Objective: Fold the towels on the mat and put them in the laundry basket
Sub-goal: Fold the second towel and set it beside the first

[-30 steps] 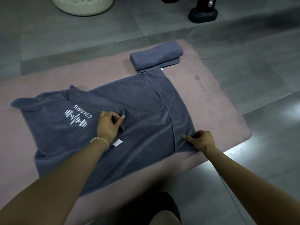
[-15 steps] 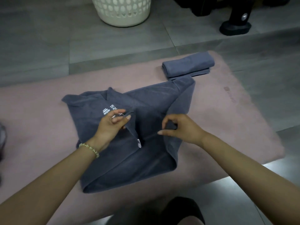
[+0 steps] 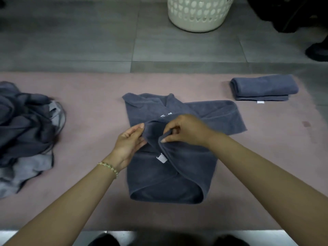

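floor: grey tiles [image 3: 88, 41] under a pink mat [image 3: 92, 96].
towel [image 3: 168, 178]: dark blue, half folded on the mat, right beneath both hands.
left hand [image 3: 130, 141]: i see it pinching a raised towel edge.
right hand [image 3: 186, 129]: pinching the same bunched edge, just beside the left hand.
folded towel [image 3: 262, 87]: beyond the right hand, to its right.
laundry basket [image 3: 198, 15]: well ahead of both hands.
pile [image 3: 26, 125]: loose towels, well left of the left hand.

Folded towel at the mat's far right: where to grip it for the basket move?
Probably the rounded fold at the left end of the folded towel, coming from the left, thumb on top, fingers underneath. The layers join there; the near edge, with the white tag, shows loose layers that could splay.
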